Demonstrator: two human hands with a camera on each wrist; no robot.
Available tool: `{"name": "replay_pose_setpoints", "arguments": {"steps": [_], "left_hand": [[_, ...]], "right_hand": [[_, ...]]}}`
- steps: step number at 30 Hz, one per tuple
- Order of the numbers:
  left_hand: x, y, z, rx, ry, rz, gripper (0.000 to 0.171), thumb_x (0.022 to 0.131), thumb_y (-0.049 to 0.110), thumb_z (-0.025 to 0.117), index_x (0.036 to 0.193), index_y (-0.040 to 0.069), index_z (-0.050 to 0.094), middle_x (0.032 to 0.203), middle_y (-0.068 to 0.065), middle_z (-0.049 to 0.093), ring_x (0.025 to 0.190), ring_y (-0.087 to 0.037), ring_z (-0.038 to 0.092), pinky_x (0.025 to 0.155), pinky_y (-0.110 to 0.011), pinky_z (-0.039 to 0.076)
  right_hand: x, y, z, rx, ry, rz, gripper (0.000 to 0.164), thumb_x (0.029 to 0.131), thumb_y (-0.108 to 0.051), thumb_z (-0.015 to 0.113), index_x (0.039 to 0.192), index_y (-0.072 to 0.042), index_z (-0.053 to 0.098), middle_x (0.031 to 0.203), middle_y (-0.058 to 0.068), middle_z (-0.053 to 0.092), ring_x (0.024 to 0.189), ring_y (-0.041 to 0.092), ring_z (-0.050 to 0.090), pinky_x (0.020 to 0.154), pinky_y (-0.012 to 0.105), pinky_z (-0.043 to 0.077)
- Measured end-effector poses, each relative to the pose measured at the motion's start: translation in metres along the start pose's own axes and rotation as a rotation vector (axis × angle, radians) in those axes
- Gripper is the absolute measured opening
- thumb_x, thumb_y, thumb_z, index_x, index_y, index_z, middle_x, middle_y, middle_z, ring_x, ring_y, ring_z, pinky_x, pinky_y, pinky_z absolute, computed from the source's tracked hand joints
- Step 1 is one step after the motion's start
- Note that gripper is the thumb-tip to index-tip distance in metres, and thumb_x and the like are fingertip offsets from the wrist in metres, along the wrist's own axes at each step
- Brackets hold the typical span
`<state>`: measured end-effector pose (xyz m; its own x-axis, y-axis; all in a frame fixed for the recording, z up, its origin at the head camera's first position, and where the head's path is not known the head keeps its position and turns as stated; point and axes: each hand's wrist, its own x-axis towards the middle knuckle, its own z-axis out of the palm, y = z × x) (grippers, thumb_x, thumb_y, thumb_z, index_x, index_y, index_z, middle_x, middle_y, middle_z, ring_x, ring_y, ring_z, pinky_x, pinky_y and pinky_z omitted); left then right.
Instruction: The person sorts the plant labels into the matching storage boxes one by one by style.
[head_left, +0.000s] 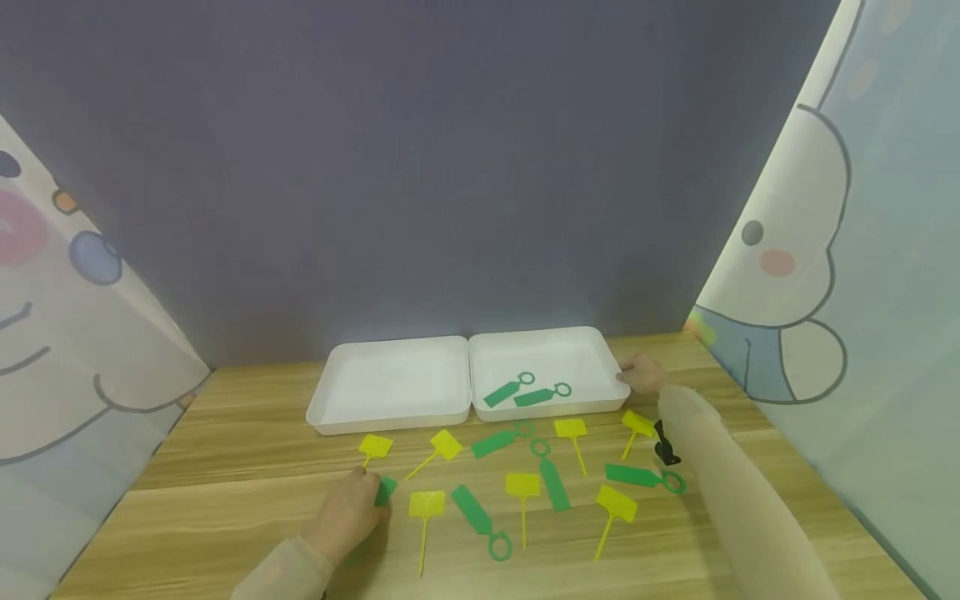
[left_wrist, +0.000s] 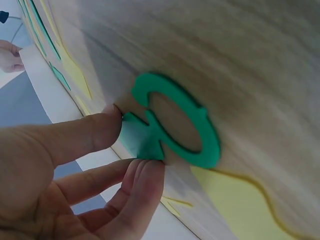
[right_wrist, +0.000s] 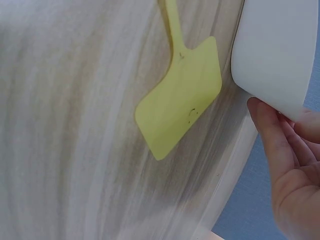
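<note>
from my station i log the left hand (head_left: pixel 347 512) narrow, thumb and fingers pinching a green tag (left_wrist: pixel 142 137) at its neck, just below the ring. the tag is over the near left part of the wooden table (head_left: pixel 195 508); i cannot tell if it is lifted or touching. the right hand (head_left: pixel 641 374) is narrow too, gripping the outer right edge of the right tray (head_left: pixel 551 407), with a yellow tag (right_wrist: pixel 182 100) lying nearby. i note two white trays side by side at the back: two green tags inside the right one, and the left tray (head_left: pixel 397 379) bare. four more green tags and seven yellow tags lie scattered in front. a small black object (head_left: pixel 664 447) lies beside the right sleeve (head_left: pixel 727 467).
</note>
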<state>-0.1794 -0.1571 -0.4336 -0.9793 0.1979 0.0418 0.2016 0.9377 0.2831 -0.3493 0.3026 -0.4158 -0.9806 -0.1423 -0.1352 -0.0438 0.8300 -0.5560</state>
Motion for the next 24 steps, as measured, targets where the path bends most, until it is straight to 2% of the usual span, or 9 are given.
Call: {"name": "replay_pose_setpoints", "arguments": {"steps": [5,9,13,16,21,24], "left_hand": [[-0.0004,-0.0007,0.0037,0.028,0.068,0.048,0.019,0.062,0.002,0.077,0.073,-0.002,0.062,0.069,-0.007,0.054,0.061,-0.015,0.052,0.052,-0.026,0.049],[0.0009,-0.0009,0.0053,0.026,0.074,0.043,0.015,0.063,-0.002,0.075,0.07,0.0,0.062,0.066,-0.004,0.052,0.059,-0.012,0.048,0.049,-0.024,0.044],[0.001,-0.0013,0.0059,0.013,0.072,0.045,0.014,0.063,-0.003,0.075,0.071,0.001,0.063,0.066,-0.004,0.054,0.06,-0.012,0.049,0.05,-0.022,0.045],[-0.0013,-0.0012,0.0057,0.025,0.103,0.059,0.015,0.062,-0.003,0.075,0.068,0.001,0.061,0.065,-0.003,0.052,0.059,-0.012,0.048,0.05,-0.022,0.044],[-0.0051,0.0012,0.0059,0.122,0.17,0.097,0.018,0.063,-0.001,0.075,0.063,0.003,0.057,0.063,-0.004,0.047,0.055,-0.014,0.044,0.048,-0.026,0.041],[-0.0051,0.0031,0.0068,0.185,0.189,0.125,0.016,0.065,0.001,0.074,0.064,0.003,0.058,0.063,-0.005,0.048,0.055,-0.015,0.045,0.048,-0.029,0.042]], "right_hand": [[-0.0007,-0.0009,-0.0014,-0.022,0.014,-0.013,0.034,0.088,-0.007,0.049,0.113,0.016,0.054,0.114,0.035,0.055,0.105,0.045,0.053,0.09,0.051,0.045],[0.0,0.0001,-0.0013,-0.033,0.021,-0.012,0.034,0.088,-0.008,0.05,0.112,0.016,0.055,0.114,0.034,0.055,0.104,0.044,0.053,0.089,0.051,0.045],[0.0015,0.0025,-0.0001,-0.03,0.025,-0.007,0.033,0.087,-0.007,0.05,0.111,0.015,0.056,0.112,0.033,0.057,0.101,0.042,0.055,0.089,0.05,0.046],[0.002,0.0038,-0.0001,-0.032,0.023,-0.006,0.033,0.087,-0.007,0.05,0.11,0.016,0.056,0.11,0.033,0.057,0.098,0.041,0.055,0.087,0.05,0.047],[0.0017,0.0021,0.0,-0.038,0.019,0.0,0.034,0.088,-0.008,0.05,0.112,0.016,0.054,0.112,0.034,0.056,0.102,0.043,0.054,0.089,0.051,0.046],[0.0025,0.0016,-0.0002,-0.039,0.021,-0.004,0.035,0.088,-0.008,0.05,0.113,0.017,0.053,0.114,0.035,0.055,0.104,0.045,0.053,0.09,0.051,0.045]]}}
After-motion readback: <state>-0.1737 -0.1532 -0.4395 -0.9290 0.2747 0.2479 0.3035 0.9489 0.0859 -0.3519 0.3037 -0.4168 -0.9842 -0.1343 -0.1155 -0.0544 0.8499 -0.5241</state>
